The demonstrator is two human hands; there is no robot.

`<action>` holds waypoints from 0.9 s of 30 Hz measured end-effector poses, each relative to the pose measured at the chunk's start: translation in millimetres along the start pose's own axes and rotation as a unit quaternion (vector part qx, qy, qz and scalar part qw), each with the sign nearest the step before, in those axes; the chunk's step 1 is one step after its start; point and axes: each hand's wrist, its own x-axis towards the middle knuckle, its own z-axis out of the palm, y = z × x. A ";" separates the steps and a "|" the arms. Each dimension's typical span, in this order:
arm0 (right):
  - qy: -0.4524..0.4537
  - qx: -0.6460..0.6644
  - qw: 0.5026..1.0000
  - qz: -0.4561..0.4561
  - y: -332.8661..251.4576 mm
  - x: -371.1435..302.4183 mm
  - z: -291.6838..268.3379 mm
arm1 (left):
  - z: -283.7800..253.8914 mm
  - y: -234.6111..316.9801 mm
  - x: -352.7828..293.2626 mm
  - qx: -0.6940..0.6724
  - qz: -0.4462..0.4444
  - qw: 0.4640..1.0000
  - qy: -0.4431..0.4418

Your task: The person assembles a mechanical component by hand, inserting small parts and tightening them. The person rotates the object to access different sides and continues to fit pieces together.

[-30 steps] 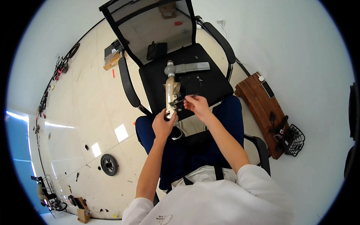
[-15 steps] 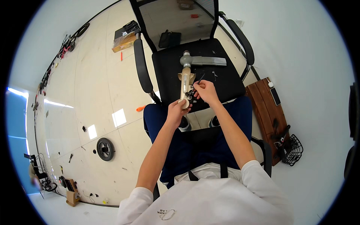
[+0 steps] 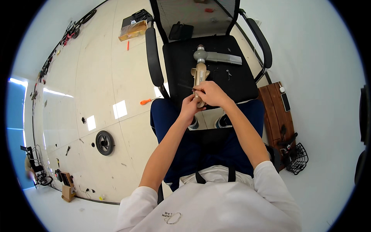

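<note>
Two hands: both meet at the near end of a tan tube-shaped part (image 3: pixel 199 79), above the front edge of a black office chair seat (image 3: pixel 235 83).
Left hand (image 3: pixel 190 109): fingers curled up against the lower end of the tan part, touching the right hand.
Right hand (image 3: pixel 210 94): closed over the tan part from the right, covering its near end; a thin dark tool, possibly a hex key, seems to poke out leftward from the fingers, too small to be sure.
Tan part: lies lengthwise along the seat, far end joined to a grey elbow fitting (image 3: pixel 201 55).
Grey flat bar (image 3: pixel 226 58): runs right from the elbow, resting on the seat.
Small metal bits (image 3: pixel 228 72): on the seat just right of the tan part.
Floor, left: orange-handled screwdriver (image 3: pixel 148 101) near the chair base; black wheel (image 3: pixel 104 142) further off; cardboard box (image 3: pixel 132 30) by the chair back.
Right side: wooden bench (image 3: pixel 275 116) bearing a dark phone (image 3: pixel 286 102); black wire basket (image 3: pixel 297 159) just beside its near end.
</note>
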 end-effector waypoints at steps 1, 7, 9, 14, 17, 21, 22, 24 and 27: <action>-0.001 -0.021 1.000 -0.009 0.7 -4.7 0.7 | -0.1 -0.4 -0.4 -0.002 0.002 1.000 -0.003; 0.021 0.063 0.994 0.083 -22.2 -46.3 -4.5 | -8.3 -6.3 2.5 0.038 0.036 0.996 -0.073; 0.054 0.117 0.986 0.104 -18.1 -60.2 5.3 | -7.7 -10.9 0.7 0.045 0.041 0.995 -0.080; 0.176 0.170 0.966 0.078 -11.7 -67.2 26.9 | -9.8 -2.8 -0.3 -0.053 -0.022 0.995 -0.079; 0.199 0.157 0.965 0.067 -13.9 -68.4 35.5 | -8.6 1.9 -1.8 -0.063 -0.040 0.997 -0.036; 0.186 0.115 0.975 0.037 -27.5 -72.7 39.6 | -23.1 -4.2 8.8 -0.033 -0.021 0.999 -0.009; 0.180 0.117 0.976 0.027 -26.2 -75.4 41.2 | -23.5 -1.4 9.5 -0.023 -0.020 0.999 0.012; 0.136 0.122 0.983 0.013 -26.9 -81.3 38.8 | -28.6 3.8 9.7 -0.021 -0.024 0.999 0.027; 0.087 0.127 0.988 0.025 -36.0 -91.8 24.6 | -29.7 10.7 4.8 0.004 -0.032 0.999 0.022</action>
